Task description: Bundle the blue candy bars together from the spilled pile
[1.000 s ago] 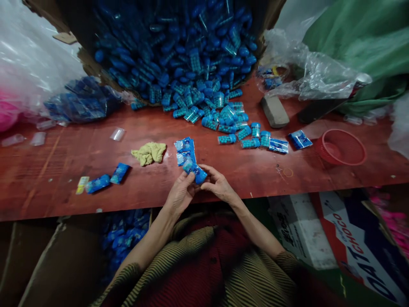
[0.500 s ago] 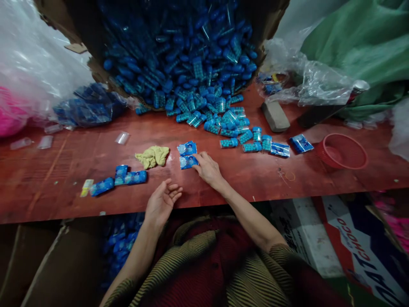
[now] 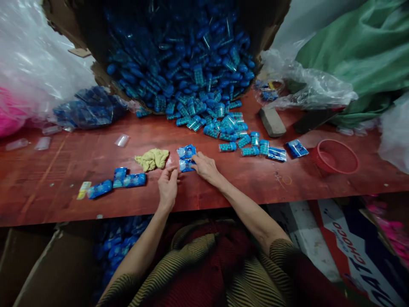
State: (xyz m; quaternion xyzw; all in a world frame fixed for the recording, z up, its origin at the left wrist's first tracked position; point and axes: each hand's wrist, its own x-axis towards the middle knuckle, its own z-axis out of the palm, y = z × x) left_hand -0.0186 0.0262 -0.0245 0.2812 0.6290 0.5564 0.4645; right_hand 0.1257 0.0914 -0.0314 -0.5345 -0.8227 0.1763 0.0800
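Observation:
The fingertips of my right hand (image 3: 206,168) are on the right edge of a blue printed sleeve (image 3: 185,165), the top one of the nearer of two small stacks. Just beyond it lies the other stack of blue sleeves (image 3: 186,151). My left hand (image 3: 168,187) hovers close by on the left, fingers loosely bent and apart, with nothing in it. To its left rest three sleeved blue bottles, among them one lying flat (image 3: 135,180), one turned upright in view (image 3: 120,177) and one slanted (image 3: 100,189).
A big torn carton (image 3: 96,72) spills blue-capped bottles (image 3: 211,113) onto the red table (image 3: 223,187). Around the table lie a yellow cloth (image 3: 152,160), a grey block (image 3: 272,121), a red basket (image 3: 338,155), sleeve packs (image 3: 297,148) and clear plastic cups (image 3: 122,140).
The sleeved bottle left my hands and now lies with the two others at left. My right hand went to the nearer sleeve stack; my left hand came back toward it.

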